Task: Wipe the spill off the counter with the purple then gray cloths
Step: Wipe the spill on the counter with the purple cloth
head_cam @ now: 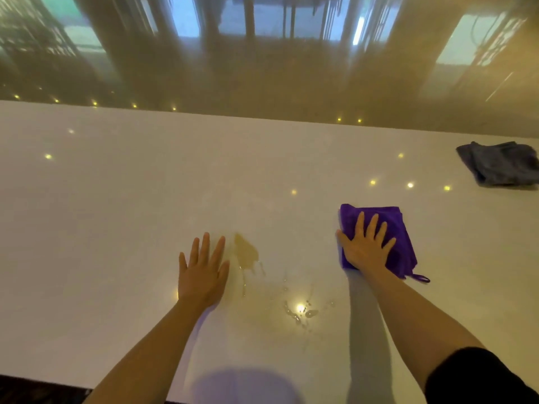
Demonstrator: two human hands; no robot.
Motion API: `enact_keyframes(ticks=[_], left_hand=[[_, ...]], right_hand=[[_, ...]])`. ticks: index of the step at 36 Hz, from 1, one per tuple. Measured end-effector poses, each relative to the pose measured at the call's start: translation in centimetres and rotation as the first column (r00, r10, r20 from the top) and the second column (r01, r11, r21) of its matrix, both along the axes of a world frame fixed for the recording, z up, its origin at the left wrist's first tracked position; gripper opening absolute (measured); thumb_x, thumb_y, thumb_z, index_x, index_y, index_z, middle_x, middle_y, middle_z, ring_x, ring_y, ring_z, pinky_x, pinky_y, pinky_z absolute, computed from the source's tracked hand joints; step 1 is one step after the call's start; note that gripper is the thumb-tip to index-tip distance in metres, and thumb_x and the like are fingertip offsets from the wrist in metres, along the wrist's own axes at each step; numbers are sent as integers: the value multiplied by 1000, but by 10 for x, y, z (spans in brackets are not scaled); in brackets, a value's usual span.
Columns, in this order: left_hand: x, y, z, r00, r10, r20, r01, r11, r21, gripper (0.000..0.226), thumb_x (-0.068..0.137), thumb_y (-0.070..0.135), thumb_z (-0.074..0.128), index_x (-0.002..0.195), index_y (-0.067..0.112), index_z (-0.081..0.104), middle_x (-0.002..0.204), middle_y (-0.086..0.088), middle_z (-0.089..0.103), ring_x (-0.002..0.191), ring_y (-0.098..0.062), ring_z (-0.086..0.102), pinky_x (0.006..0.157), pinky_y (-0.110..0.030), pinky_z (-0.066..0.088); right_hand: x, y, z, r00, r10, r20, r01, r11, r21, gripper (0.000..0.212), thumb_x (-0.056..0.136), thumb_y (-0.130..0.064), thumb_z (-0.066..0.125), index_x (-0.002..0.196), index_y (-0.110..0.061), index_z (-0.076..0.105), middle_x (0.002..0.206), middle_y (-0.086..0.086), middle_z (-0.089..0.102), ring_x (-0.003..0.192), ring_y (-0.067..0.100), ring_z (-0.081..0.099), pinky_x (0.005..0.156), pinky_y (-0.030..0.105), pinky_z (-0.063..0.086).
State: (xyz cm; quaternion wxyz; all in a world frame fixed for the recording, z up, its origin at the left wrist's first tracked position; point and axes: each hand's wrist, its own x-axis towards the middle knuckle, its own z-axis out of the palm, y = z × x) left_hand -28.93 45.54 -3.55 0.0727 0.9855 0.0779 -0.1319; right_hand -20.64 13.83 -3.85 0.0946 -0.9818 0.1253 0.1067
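The head camera looks down on a glossy white stone tabletop (116, 199) dotted with reflected ceiling lights, its far edge meeting a shiny brown floor. A yellowish liquid spill (246, 252) lies near the front, with clear droplets trailing right. The left hand (204, 272) lies flat, grip released, just left of the spill. The right hand (366, 247) presses palm-down, fingers spread, on a folded purple microfibre cloth (393, 220), well right of the spill. A crumpled gray cloth (501, 163) sits at the far right edge. Bare surface stretches left.
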Motion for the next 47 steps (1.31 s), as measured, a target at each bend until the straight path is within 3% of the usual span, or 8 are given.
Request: enact_keyframes(ticks=[5, 15, 30, 40, 47], left_hand=[[-7, 16, -9, 999, 30, -14, -31, 998, -54, 54, 96, 42, 11, 141, 29, -18, 157, 0, -14, 145, -21, -13, 118, -45, -2], [-15, 29, -20, 1000, 13, -7, -14, 996, -92, 54, 97, 39, 11, 141, 27, -18, 157, 1, -14, 145, -20, -14, 118, -43, -5], [-14, 28, -19, 999, -1, -41, -2, 997, -73, 55, 97, 40, 9, 141, 24, -20, 157, -1, -16, 145, -21, -15, 118, -44, -5], [-13, 25, -10, 998, -11, -66, 7, 998, -66, 55, 97, 39, 9, 143, 24, -17, 157, -3, -18, 144, -23, -16, 118, -44, -5], [-14, 25, -10, 998, -28, -59, 24, 998, -62, 55, 97, 39, 10, 143, 24, -17, 157, -4, -17, 144, -23, -16, 118, -44, -5]], right_hand=[[3, -2, -5, 1000, -7, -7, 7, 999, -52, 58, 97, -41, 22, 146, -22, -2, 157, 15, -1, 143, 38, -2, 112, 60, 3], [8, 10, -7, 997, -45, -69, 48, 998, 47, 52, 98, -38, 15, 145, -28, -4, 158, 11, -3, 143, 36, -7, 113, 59, -3], [-6, 142, 2, 935, 335, -116, -302, 924, 237, 50, 97, -41, 13, 144, -33, -4, 157, 7, -11, 143, 33, -15, 112, 57, -11], [-16, 181, 1, 869, 487, -85, -463, 863, 205, 50, 97, -43, 14, 144, -36, -2, 157, 6, -12, 142, 32, -17, 111, 56, -14], [-33, 187, -6, 770, 636, -58, -626, 769, 130, 50, 97, -43, 15, 144, -38, -2, 158, 4, -12, 143, 32, -17, 111, 56, -12]])
